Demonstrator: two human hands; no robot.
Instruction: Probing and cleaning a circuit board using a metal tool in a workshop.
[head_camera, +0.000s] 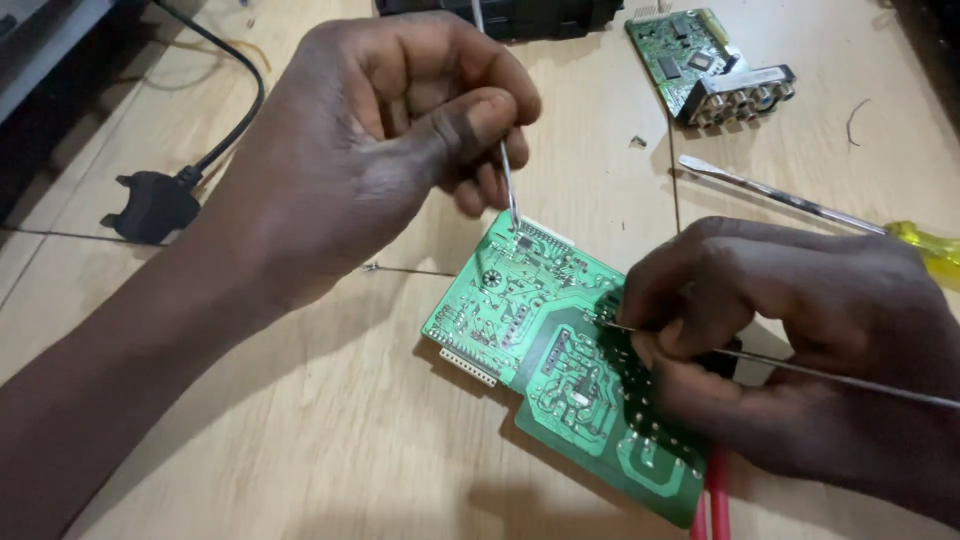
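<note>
A green circuit board (530, 320) lies solder side up on the wooden table. My left hand (390, 130) pinches a thin metal rod (508, 175), its tip touching the board's far corner. My right hand (800, 330) rests on the board's right side and grips a second thin metal probe (850, 380), whose point touches the board near its middle. Two red leads (712, 495) run out from under my right hand toward the near edge.
A second green board with a row of round connectors (705, 65) lies at the back right. A screwdriver with a yellow handle (800, 205) lies beside it. A black cable and plug (155, 205) sit at the left. A small screw (637, 142) lies loose.
</note>
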